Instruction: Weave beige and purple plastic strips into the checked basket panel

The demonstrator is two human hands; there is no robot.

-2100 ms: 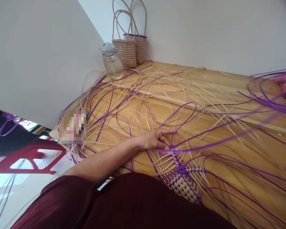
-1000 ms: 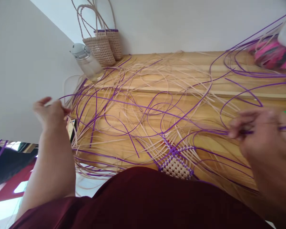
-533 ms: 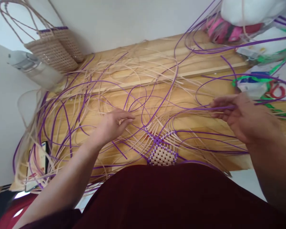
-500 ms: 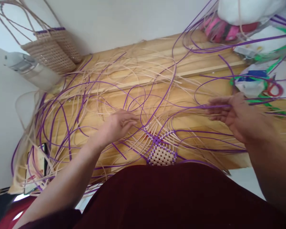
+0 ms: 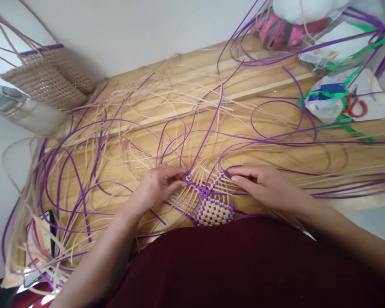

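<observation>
A small woven piece [image 5: 215, 212] of beige and purple plastic strips lies close to my body, its loose ends fanning out over the table. Two woven arms branch upward from its purple knot. At the tip of the left arm, my left hand [image 5: 160, 185] pinches the woven piece between thumb and fingers. My right hand [image 5: 259, 182] has its thumb and index finger closed at the tip of the right arm, by a purple strip [image 5: 308, 171]. The exact grip of the right fingertips is partly hidden.
Loose beige and purple strips cover much of the wooden table [image 5: 192, 96]. A woven basket [image 5: 51, 79] and a bottle [image 5: 22, 111] stand at the left. Red-handled scissors [image 5: 357, 106] lie on white bags at the right. A phone [image 5: 40, 244] lies at lower left.
My right hand has come from the far right to the tip of the right woven arm and closed there. My left hand has moved slightly down, onto the left arm's tip.
</observation>
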